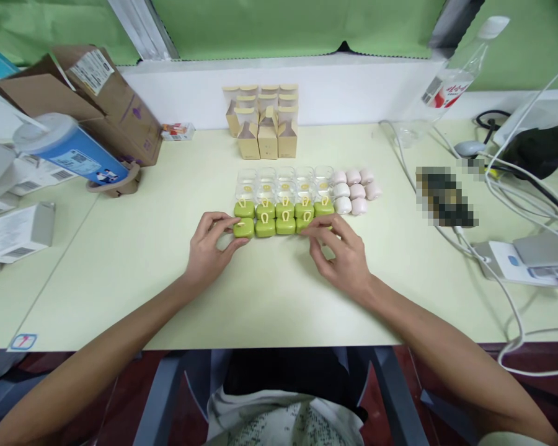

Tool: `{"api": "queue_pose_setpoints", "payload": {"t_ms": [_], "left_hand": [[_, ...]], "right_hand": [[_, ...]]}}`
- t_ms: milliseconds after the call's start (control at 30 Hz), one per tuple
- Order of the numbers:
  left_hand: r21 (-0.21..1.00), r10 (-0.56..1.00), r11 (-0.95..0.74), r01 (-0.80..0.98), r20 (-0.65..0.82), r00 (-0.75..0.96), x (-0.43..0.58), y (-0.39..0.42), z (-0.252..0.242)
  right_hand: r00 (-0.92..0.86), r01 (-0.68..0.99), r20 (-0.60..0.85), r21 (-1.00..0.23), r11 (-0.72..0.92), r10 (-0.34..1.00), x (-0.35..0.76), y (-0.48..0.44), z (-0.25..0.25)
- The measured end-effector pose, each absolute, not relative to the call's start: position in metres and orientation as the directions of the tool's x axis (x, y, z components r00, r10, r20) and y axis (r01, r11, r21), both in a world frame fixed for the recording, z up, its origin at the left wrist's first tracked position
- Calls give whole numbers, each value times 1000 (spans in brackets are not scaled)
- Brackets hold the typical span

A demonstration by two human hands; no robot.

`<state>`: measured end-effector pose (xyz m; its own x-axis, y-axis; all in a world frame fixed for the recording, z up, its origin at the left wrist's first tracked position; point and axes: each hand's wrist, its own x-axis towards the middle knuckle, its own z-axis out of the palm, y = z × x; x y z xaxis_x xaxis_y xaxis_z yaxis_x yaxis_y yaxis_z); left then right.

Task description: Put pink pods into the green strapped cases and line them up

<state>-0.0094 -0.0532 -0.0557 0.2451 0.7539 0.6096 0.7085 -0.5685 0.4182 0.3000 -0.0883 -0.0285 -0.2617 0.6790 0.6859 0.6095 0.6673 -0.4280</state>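
Note:
Several small green cases (275, 218) with cream loops lie in two rows at the middle of the pale table (270, 297). My left hand (209, 248) pinches the leftmost front green case (244, 228) between thumb and fingers. My right hand (339, 251) has its fingertips on the right end of the front row, fingers curled against the rightmost green case (305, 221). Behind the green rows stand several clear plastic boxes (284, 178). A cluster of pink cases (356, 191) lies to their right.
Small tan cartons (263, 119) stand stacked at the back wall. A brown cardboard box (100, 99) and a blue-labelled tube (69, 148) sit at the left, white boxes (16, 229) further left. A plastic bottle (451, 80), cables (506, 204) and devices crowd the right side.

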Motion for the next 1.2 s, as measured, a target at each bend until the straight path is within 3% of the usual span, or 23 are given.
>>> {"api": "queue_pose_setpoints", "payload": {"t_ms": [167, 333, 467, 600, 700, 900, 1200], "left_hand": [[428, 767, -564, 707, 589, 255, -11, -55, -56], [210, 645, -624, 753, 683, 344, -8, -52, -43], [78, 639, -695, 715, 523, 564, 8, -43, -28], [-26, 654, -691, 722, 403, 641, 31, -34, -17], [-83, 666, -673, 735, 366, 650, 43, -30, -12], [-68, 664, -679, 731, 369, 651, 48, -26, -11], [-118, 622, -715, 689, 344, 704, 45, -24, -13]], "right_hand": [[-174, 802, 664, -333, 496, 728, 313, -80, -24], [-264, 903, 530, -158, 399, 806, 323, -73, -23], [-374, 897, 438, -54, 439, 817, 325, -69, -18], [-418, 892, 371, -5, 452, 829, 323, -65, -10], [-421, 896, 335, 10, 444, 843, 319, -60, -10], [-367, 924, 336, 22, 382, 867, 311, -58, -19], [-447, 868, 349, -54, 494, 824, 313, -59, -23]]}}
